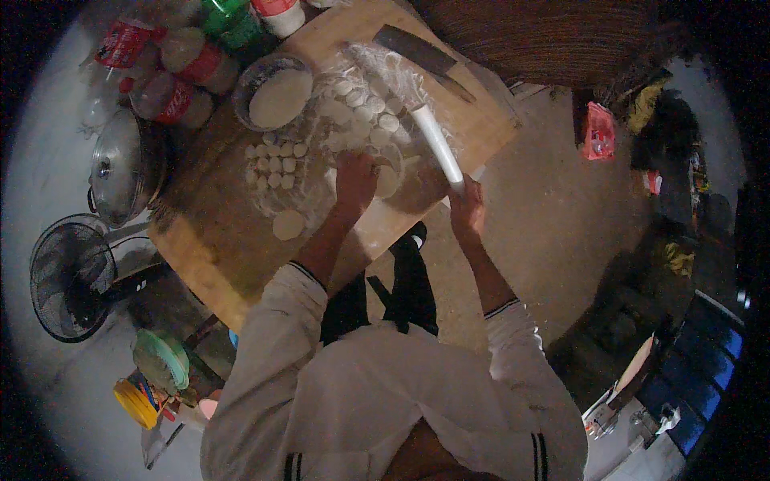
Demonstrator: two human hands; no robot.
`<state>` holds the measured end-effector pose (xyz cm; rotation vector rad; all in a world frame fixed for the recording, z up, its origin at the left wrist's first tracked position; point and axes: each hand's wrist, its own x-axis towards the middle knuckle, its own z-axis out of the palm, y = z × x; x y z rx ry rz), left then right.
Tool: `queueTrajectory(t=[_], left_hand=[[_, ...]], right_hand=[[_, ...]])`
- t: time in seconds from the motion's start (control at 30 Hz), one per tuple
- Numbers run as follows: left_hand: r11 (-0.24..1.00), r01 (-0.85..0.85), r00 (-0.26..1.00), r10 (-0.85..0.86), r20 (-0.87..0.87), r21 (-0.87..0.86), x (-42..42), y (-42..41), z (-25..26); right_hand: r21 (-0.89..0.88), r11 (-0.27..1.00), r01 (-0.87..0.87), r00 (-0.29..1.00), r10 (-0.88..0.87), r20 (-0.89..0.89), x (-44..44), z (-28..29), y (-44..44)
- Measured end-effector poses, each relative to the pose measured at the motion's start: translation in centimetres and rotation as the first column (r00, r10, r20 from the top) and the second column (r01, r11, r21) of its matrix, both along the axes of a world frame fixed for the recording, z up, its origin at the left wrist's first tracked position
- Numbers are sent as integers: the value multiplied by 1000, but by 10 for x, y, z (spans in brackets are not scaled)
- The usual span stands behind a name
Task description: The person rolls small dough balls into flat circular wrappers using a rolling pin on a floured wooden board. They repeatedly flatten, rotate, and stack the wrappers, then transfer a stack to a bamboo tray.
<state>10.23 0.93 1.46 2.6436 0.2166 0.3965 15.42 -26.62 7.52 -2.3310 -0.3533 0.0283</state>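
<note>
My right hand (467, 207) is closed around the near end of a white rolling pin (438, 143), which points away over the wooden board (207, 264). At the board's near part, my left hand (357, 180) rests on or beside a round, flat dough wrapper (388, 174); whether its fingers grip the edge cannot be told. Beyond it lie several floured dough discs (364, 112), some overlapping. Small dough pieces (275, 164) sit in rows to the left, with a single flat dough round (289, 224) nearer me. Loose flour is spread across the board.
A metal bowl (280, 99) with pale contents stands at the board's far left. A cleaver (415, 48) lies at the far edge. Plastic bottles (174, 99), a lidded pot (114, 168) and a fan (72, 276) are left of the board. A red plastic bag (598, 132) is at right.
</note>
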Motion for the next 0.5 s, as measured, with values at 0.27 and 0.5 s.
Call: queueTrajectory(t=[0.27,0.5], left_hand=[[992,73,997,-76,-27,-100,-9,-9,18],[871,-100,948,-63,-313,-481,-49,7,30]], right_hand=[[-2,989,150,983,-150,-106,-32,3,-7],[-22,988,152,981,-154,-121,-38,-21,7]])
